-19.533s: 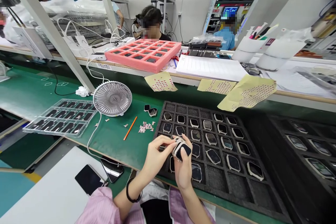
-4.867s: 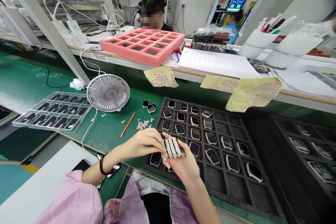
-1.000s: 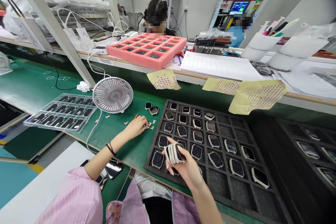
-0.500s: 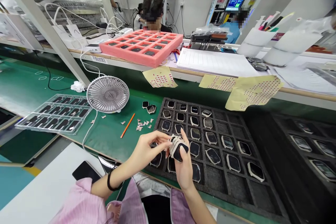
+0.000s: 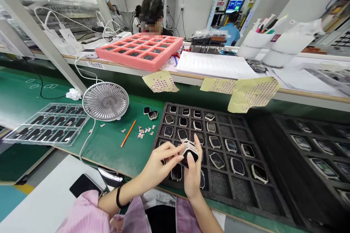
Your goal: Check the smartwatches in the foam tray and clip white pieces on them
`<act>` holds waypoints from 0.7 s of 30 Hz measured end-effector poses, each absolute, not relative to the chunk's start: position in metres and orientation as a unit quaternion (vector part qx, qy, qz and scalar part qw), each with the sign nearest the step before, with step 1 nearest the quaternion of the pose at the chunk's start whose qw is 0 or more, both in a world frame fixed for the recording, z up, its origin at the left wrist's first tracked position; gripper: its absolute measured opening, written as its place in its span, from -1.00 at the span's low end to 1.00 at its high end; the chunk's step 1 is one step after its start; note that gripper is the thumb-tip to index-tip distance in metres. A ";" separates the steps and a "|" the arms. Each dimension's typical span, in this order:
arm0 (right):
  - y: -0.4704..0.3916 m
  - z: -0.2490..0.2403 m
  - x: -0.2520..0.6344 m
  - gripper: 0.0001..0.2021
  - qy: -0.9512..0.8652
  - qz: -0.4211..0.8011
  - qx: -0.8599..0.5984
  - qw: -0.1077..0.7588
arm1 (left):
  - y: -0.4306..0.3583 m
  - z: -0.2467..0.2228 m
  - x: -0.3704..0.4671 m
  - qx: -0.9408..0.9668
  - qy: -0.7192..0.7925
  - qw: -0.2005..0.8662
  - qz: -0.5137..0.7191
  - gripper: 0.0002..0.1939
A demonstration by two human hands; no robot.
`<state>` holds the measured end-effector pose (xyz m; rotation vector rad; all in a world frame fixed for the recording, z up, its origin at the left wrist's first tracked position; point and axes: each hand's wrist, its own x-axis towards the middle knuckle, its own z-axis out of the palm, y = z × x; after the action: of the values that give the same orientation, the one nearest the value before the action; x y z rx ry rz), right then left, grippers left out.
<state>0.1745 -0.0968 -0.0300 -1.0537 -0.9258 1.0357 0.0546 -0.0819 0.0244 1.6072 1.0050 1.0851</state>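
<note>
Over the foam tray, a smartwatch with a pale case and dark face is held up in both hands, tilted. Its far edge shows pale layered parts that I cannot make out in detail. My right hand grips it from below, thumb on the dark face and fingers round the far side. With thumb and fingers closed, my left hand pinches at its left edge. Beneath them, the dark grey foam tray has similar watches in many compartments; the hands hide a few.
Left of the tray lie an orange stick, small pale pieces and two loose watches. Farther left are a round fan and a clear tray of black parts. A pink foam tray rests on the shelf.
The camera view has shifted, so the bench items appear farther left. Both hands still hold the smartwatch, now tipped a little differently, with the left fingers still at its edge.
</note>
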 end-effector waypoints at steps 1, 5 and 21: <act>-0.096 -0.029 0.176 -0.40 -0.406 0.442 -0.470 0.647 | -0.084 0.021 0.056 0.647 0.389 0.514 0.407 -0.59; -0.094 -0.028 0.182 -0.40 -0.427 0.413 -0.482 0.645 | -0.090 0.008 0.059 0.585 0.324 0.682 0.295 -0.29; -0.054 0.002 0.262 -0.16 -0.600 0.364 -0.544 0.460 | -0.012 0.013 0.130 0.906 0.278 0.135 0.289 -0.33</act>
<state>0.2622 -0.0539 0.0015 -1.3389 -1.4769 0.8954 0.1300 -0.0122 0.0131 2.6242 0.8068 0.8386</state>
